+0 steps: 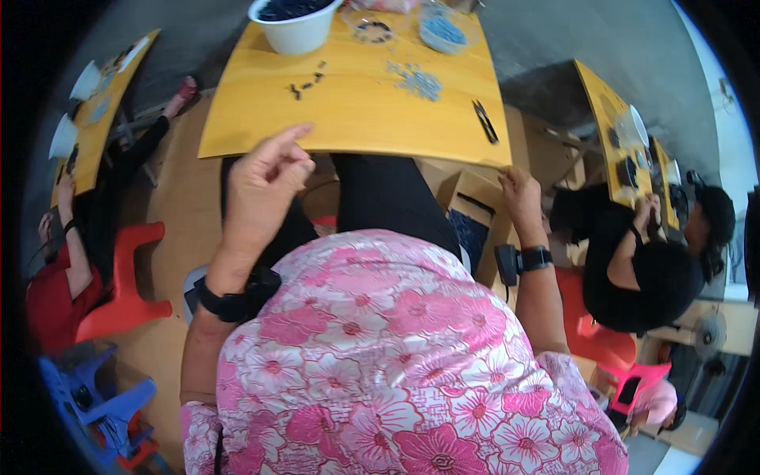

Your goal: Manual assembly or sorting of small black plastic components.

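Note:
My left hand (pixel 273 174) hovers by the front left edge of the yellow table (pixel 348 127), index finger stretched out and the others loosely bent, with nothing visible in it. At the table's front right corner, my right hand (pixel 521 194) has its fingers curled together; whether they hold something small is hidden. Several small black pieces (pixel 307 83) lie scattered on the tabletop ahead of my left hand. Farther right is a loose pile of small pale blue-grey pieces (pixel 418 82). Black thread snips (pixel 484 123) lie near the right edge.
Along the far edge stand a white tub (pixel 294 33) of dark pieces, a clear dish (pixel 372 32) and a clear bowl (pixel 447 33) of blue pieces. A cardboard box (pixel 475 190) sits below the table at right. Other people work at tables on both sides, near a red chair (pixel 131 277).

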`<action>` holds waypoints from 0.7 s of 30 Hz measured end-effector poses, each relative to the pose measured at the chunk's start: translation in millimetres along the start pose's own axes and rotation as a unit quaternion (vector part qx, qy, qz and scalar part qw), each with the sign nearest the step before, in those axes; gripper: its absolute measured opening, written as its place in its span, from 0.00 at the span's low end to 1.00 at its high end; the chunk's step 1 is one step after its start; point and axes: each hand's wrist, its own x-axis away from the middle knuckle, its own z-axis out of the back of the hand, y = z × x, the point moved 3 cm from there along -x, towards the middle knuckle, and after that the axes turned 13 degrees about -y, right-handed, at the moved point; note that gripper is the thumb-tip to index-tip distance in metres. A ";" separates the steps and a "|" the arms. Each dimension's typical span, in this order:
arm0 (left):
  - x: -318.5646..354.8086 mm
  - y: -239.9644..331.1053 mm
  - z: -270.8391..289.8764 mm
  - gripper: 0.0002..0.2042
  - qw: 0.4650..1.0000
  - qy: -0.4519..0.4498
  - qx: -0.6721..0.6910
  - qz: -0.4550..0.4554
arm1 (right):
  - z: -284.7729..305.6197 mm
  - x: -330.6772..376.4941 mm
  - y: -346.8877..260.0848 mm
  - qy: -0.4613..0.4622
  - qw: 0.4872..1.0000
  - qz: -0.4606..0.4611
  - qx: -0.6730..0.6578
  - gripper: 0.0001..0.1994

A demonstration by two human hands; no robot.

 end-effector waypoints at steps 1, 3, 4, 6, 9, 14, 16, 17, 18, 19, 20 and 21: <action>0.2 -1.8 0.1 0.18 1.000 -0.002 -0.005 0.005 | 2.1 -8.0 -16.9 -0.005 1.000 -0.002 -0.025 0.06; -3.5 -7.3 -2.7 0.17 1.000 -0.001 -0.020 -0.012 | 6.1 -22.5 -49.3 -0.007 0.996 0.029 -0.082 0.06; -2.9 -3.9 -2.9 0.17 0.999 -0.003 -0.041 -0.018 | 0.8 -30.0 -62.2 -0.019 0.988 0.025 -0.153 0.06; -3.0 -6.6 -0.2 0.16 0.999 0.007 -0.040 -0.004 | -4.0 -50.8 -96.2 -0.048 0.980 0.073 -0.181 0.06; -3.1 -11.8 7.0 0.16 0.999 0.020 -0.037 0.020 | -8.9 -80.2 -154.2 -0.097 0.964 0.130 -0.210 0.05; -5.5 -28.0 21.9 0.16 0.997 0.028 -0.045 0.060 | -48.6 -137.7 -217.2 -0.153 0.934 0.250 -0.205 0.07; -8.7 -34.2 25.1 0.16 0.996 0.030 -0.033 0.073 | -63.3 -152.6 -236.1 -0.164 0.931 0.276 -0.173 0.08; -9.9 -37.5 26.0 0.16 0.996 0.029 -0.022 0.082 | -71.6 -158.2 -239.9 -0.168 0.930 0.276 -0.173 0.08; -11.0 -39.2 27.7 0.16 0.996 0.031 -0.021 0.084 | -81.3 -163.5 -242.2 -0.176 0.925 0.277 -0.191 0.08; -12.0 -40.6 29.0 0.16 0.996 0.032 -0.014 0.081 | -89.2 -168.4 -243.6 -0.183 0.920 0.277 -0.208 0.09; -12.9 -41.9 30.1 0.15 0.996 0.033 -0.007 0.077 | -95.1 -172.8 -243.9 -0.182 0.923 0.279 -0.192 0.09; -13.6 -43.1 31.6 0.15 0.996 0.034 -0.006 0.079 | -100.6 -175.8 -245.0 -0.185 0.923 0.279 -0.192 0.09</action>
